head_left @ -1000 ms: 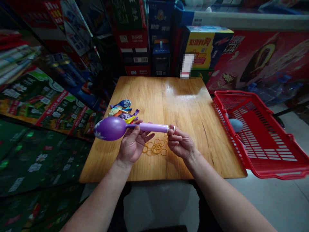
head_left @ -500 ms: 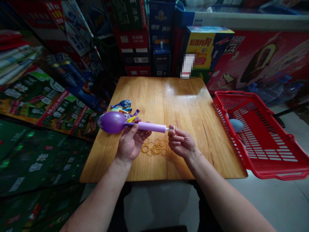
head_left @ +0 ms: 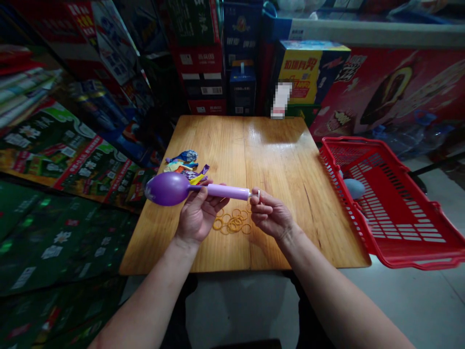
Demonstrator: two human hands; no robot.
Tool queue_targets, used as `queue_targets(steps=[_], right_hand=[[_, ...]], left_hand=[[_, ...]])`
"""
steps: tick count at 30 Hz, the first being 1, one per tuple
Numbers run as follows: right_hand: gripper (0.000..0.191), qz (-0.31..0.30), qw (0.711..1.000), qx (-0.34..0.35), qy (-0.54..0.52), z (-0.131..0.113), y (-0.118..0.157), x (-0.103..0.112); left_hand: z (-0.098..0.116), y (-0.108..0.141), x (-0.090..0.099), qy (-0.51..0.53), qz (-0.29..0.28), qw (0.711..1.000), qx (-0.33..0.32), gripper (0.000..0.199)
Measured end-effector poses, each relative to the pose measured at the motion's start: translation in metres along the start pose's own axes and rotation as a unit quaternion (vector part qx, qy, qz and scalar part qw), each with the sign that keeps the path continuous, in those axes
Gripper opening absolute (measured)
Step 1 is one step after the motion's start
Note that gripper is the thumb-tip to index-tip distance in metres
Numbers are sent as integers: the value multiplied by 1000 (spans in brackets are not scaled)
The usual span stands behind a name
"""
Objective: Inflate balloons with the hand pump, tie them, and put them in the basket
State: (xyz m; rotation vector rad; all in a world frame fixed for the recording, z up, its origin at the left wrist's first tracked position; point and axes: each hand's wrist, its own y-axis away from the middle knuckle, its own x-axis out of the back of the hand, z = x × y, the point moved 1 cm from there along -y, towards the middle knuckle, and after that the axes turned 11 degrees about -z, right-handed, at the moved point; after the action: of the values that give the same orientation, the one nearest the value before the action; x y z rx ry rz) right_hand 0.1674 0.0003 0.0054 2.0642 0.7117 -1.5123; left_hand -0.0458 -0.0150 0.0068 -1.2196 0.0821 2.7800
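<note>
Purple balloon (head_left: 167, 189), partly inflated, held in the air above the left of the table, neck over the tip of a lilac hand pump (head_left: 228, 192), pump lying nearly level. Left hand (head_left: 198, 215) grasping the pump barrel close to the neck, fingers wrapped round from below. Right hand (head_left: 271, 215) curled at the white pump handle (head_left: 258, 195), fingers very near it; contact or grip impossible to tell from this view.

Main risks, as judged: a loosened left grip letting the neck slip off the nozzle and the air escape; a sharp pull on the handle tugging the pump out of line; too much air bursting the balloon.

Below the hands, loose yellow rubber bands (head_left: 232, 224) on a varnished wooden table (head_left: 232, 145); beyond the balloon, a small heap of uninflated colored balloons (head_left: 181, 162). To the right, a red plastic basket (head_left: 348, 141) tilted at the table edge, a pale blue balloon (head_left: 354, 188) inside. Around the table, stacked printed cartons (head_left: 199, 72) and a red advertising panel (head_left: 399, 87); shop-like, dim.
</note>
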Motion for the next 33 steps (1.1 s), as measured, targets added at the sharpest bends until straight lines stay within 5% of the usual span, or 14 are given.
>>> queue_targets(steps=[6,13,21,28,33], right_hand=[[19,6,999,39,-18,-26,13,-1],[10,21,1000,4,-9,1,3,3],[16,10,999,38,0,-27,15,-4],[13,35,999,6,-20,-2,5,0],[14,42,999,3,-24,-6,5,0]], left_hand=[[19,-7,9,10,29,998,-49,22],[-2,2,-4,-9,-5,1000,2,22],[26,-10,12,-3,22,998,-65,20],[-5,5,-5,-14,-13,1000,6,20],[-5,4,-7,-13,-10,1000,9,21]])
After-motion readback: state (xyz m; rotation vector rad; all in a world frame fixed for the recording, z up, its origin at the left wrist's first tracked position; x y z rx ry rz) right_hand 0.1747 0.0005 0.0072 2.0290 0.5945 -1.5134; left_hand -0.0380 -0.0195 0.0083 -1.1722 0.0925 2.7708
